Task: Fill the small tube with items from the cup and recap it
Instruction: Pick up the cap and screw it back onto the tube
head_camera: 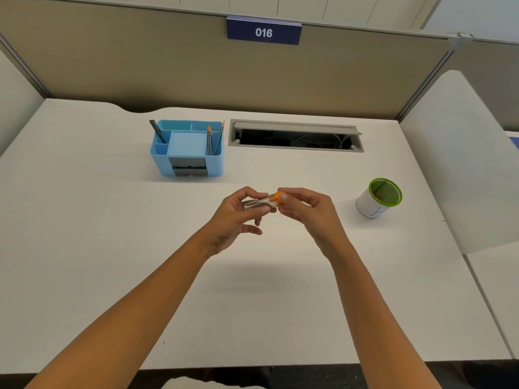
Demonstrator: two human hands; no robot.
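The small tube (pixel 257 203) is clear and slim, and it lies nearly level in the air above the white tabletop (pixel 84 220), its closed end toward the left and its mouth toward the right, tilted slightly up at the mouth end. Nothing inside it can be made out. An orange cap (pixel 278 198) sits on the mouth end. The cup (pixel 377 199) stands well apart to the right on the tabletop, upright though it looks tilted in this wide view. It has a white wall with a faint blue mark, a green scalloped rim and a green inside; small dark bits show at its bottom, too small to tell.
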